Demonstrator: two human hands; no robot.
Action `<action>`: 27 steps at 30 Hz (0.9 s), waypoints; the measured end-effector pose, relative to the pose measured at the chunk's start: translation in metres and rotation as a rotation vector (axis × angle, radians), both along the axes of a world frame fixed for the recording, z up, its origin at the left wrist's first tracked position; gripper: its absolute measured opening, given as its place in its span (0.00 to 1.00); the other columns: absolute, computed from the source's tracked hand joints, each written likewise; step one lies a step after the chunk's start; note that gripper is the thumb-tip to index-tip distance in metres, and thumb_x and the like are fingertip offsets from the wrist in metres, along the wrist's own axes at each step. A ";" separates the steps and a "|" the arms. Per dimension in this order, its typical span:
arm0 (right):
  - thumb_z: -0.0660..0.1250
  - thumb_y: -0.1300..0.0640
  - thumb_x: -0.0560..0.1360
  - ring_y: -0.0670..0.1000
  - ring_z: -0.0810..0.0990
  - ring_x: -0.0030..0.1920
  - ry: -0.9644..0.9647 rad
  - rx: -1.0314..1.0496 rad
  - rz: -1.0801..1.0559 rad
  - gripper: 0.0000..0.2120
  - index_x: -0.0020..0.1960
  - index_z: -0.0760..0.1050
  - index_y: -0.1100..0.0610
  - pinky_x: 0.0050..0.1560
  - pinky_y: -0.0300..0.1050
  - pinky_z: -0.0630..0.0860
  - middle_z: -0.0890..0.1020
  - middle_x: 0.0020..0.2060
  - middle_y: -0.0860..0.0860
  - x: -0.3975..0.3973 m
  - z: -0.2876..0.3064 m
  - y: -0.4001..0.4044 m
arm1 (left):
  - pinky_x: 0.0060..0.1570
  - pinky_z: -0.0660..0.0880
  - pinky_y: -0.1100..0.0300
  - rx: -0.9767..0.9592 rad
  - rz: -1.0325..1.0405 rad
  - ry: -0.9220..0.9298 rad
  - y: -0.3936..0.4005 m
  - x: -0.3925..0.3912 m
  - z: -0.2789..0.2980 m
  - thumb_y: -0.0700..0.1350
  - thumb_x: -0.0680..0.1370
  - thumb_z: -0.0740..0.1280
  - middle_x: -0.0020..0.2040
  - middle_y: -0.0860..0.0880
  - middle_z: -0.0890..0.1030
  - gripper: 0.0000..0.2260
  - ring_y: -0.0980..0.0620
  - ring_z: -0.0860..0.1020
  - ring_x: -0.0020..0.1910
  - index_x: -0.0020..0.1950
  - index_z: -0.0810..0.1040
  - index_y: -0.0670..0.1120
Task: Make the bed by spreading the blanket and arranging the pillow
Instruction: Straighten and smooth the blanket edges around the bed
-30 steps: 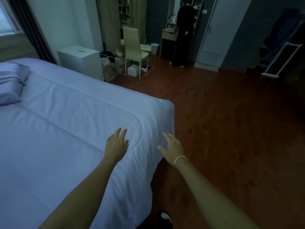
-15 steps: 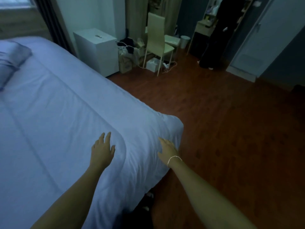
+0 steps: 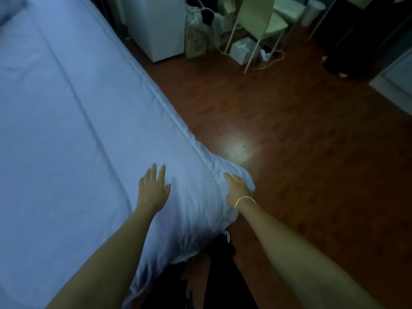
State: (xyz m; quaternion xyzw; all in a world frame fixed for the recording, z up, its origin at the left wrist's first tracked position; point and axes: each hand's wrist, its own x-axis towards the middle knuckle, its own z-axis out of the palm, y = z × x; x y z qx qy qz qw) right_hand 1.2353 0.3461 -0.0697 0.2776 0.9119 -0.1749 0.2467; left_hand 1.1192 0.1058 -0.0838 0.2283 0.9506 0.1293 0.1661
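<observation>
The blanket (image 3: 73, 130) covers the bed, its corner hanging at 5 o'clock. The left hand (image 3: 153, 190) rests flat, fingers spread; the right hand (image 3: 237, 188) presses the corner edge, fingers straight. Bare floor (image 3: 301, 152) lies at 3 o'clock.

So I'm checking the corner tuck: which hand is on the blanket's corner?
The right hand, with the wrist string, at the blanket corner; the left hand lies flat further in.

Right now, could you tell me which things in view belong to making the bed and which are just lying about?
Part of the job:
blanket, spread over the bed
left hand, flat on the blanket
right hand, on the blanket's corner
pillow, only its edge showing at top left

Just lying about:
white cabinet
chair
bags
bin
cable
</observation>
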 end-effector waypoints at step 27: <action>0.58 0.60 0.77 0.60 0.77 0.60 -0.180 -0.202 0.170 0.13 0.57 0.77 0.62 0.62 0.48 0.70 0.80 0.57 0.60 -0.109 -0.200 0.135 | 0.74 0.49 0.42 -0.194 0.373 -0.082 0.123 0.018 -0.108 0.66 0.77 0.40 0.79 0.42 0.47 0.35 0.41 0.47 0.77 0.78 0.45 0.47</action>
